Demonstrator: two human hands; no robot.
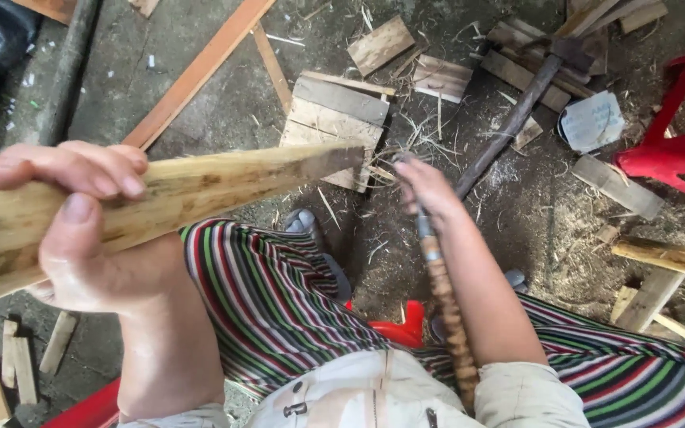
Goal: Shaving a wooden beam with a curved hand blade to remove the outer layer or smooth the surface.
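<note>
The floor (200, 111) is bare grey concrete, dusty and strewn with wood shavings and splinters. Short offcut boards (334, 119) lie in a loose heap at the upper middle, with a long reddish batten (200, 71) running diagonally beside them. A long-handled hammer (517, 115) rests on more scrap planks at the upper right. A red plastic chair (675, 143) stands at the right edge. Small wood blocks (17, 364) lie at the lower left. Daylight is soft and even.

Wood offcuts (334, 115) litter the dirt floor near a hammer (517, 111) and red plastic chair (675, 150).
</note>
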